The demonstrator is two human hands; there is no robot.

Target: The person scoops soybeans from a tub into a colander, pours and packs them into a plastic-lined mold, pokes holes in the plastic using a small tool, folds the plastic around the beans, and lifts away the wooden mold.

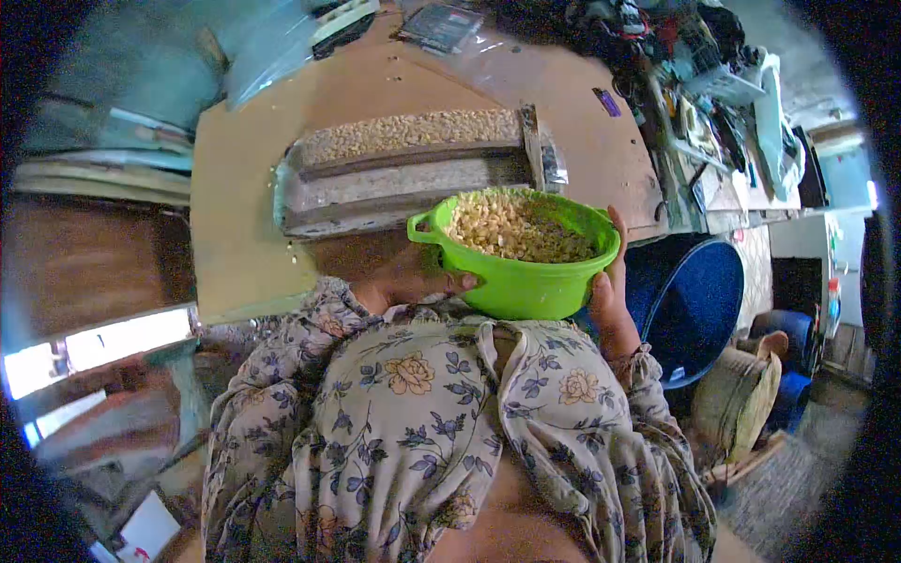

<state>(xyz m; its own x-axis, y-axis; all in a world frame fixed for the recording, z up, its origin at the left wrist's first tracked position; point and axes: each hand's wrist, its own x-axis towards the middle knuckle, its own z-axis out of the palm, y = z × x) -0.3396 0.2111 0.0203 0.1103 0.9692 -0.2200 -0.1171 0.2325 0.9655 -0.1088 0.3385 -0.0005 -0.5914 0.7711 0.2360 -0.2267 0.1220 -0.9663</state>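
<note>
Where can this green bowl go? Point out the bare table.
Bare table shows left of the wooden frame, out to the table's left edge; right of it, around the purple object; and behind it, short of the flat packet. The far right is crowded with piled clutter.

Here's your green bowl (pixel 535 286), mouth up, close in front of you, a looped handle sticking out at its left. Pale, chunky pieces (pixel 502 233) fill much of it, heaped higher towards the left. And just beyond sits your long trough (pixel 361 223), flat on the table (pixel 249 169), split lengthwise: similar pieces pack the far channel, while the near one shows a low, greyish floor.
</note>
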